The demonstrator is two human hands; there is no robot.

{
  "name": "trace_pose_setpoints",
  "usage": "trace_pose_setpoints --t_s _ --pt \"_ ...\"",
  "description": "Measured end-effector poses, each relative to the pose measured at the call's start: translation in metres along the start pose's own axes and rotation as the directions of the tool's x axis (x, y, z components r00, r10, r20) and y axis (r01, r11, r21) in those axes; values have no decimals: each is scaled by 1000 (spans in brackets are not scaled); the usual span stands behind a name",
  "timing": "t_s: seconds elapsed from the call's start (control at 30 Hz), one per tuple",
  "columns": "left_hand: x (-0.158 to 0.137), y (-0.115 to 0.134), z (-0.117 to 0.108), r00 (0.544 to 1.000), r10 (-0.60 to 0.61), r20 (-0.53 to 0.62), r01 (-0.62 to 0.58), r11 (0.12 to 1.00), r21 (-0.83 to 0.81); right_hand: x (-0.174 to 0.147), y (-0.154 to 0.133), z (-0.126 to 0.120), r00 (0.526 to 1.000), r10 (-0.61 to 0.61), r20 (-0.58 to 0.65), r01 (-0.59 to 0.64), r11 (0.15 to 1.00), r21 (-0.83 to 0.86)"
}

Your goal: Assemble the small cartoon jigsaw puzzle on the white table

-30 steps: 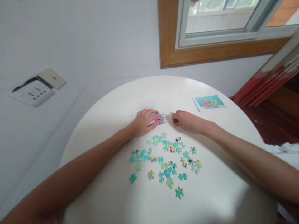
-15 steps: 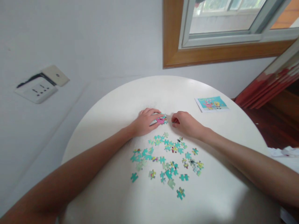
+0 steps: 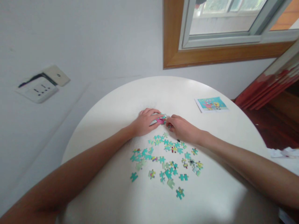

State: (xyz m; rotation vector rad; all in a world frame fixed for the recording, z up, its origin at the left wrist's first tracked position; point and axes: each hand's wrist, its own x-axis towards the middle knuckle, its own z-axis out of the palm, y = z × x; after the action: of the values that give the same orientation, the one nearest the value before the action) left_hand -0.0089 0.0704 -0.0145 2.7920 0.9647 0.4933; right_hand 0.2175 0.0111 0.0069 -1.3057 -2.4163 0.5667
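While our left hand lies spread over the joined puzzle section, its fingers resting loosely on it rather than gripping, our right hand comes close from the other side with thumb and fingers pinched on a small piece. Most of that piece is hidden by our fingers, so we cannot tell its picture. The section sits between our two hands, beyond the loose pieces, and shows a pink figure with bits of teal at its edge. Those loose pieces, mostly teal and pale green with some yellow, lie scattered on the white table between our forearms, some of them bunched together, others apart. Beyond our right hand, near the table's far right edge, a picture card shows a pink figure and a yellow one on teal.
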Motion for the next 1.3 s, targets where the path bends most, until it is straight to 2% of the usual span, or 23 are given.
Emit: trace_pose_setpoints --t_s 0.23,0.6,0.77,1.0,1.17,1.3 --pt "-1 0 0 1000 0 14 0 1000 4 5 -6 4 997 -31 -76 39 993 110" --pt "-1 1 0 1000 -2 -7 2 1000 -3 5 4 -4 990 -31 -138 44 994 96" --pt "-1 1 0 1000 1 1 -1 1000 -16 4 6 -2 991 -77 -105 86 994 75" --pt "-1 2 0 1000 5 -6 -5 1000 -14 8 15 -1 953 -41 -302 78 991 113" --pt "-1 1 1 1000 4 -4 -4 1000 -4 8 18 4 965 -127 -230 158 980 122" --pt "-1 1 0 1000 1 -2 -1 1000 4 8 16 6 965 -125 -232 158 978 133"
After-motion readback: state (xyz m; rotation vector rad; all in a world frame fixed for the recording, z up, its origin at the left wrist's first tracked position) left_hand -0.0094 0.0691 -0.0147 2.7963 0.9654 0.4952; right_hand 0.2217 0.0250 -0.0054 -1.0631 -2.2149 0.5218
